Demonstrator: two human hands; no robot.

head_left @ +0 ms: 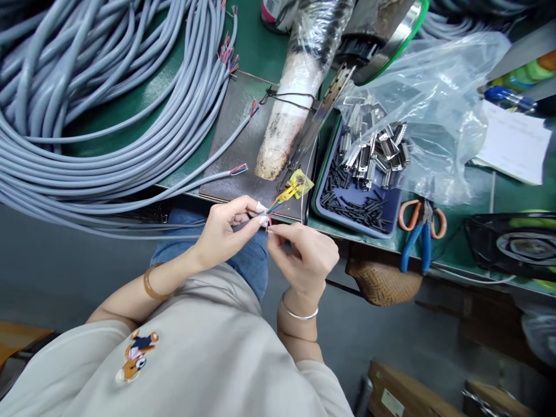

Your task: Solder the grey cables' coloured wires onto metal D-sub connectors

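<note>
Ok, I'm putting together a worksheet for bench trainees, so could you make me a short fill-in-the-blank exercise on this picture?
1. The left hand and right hand meet at thin coloured ____.
2. The silver bangle is worn on the ____ wrist.
3. Beside the plastic tray, the pliers show orange and ____ handles.
4. The coiled cables have ____ outer jackets.

Missing words: wires; right; blue; grey.

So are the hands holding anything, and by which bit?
The left hand pinches coloured wires just short of the yellow piece. The right hand seems to pinch a reddish wire; too small to tell exactly where.
</note>
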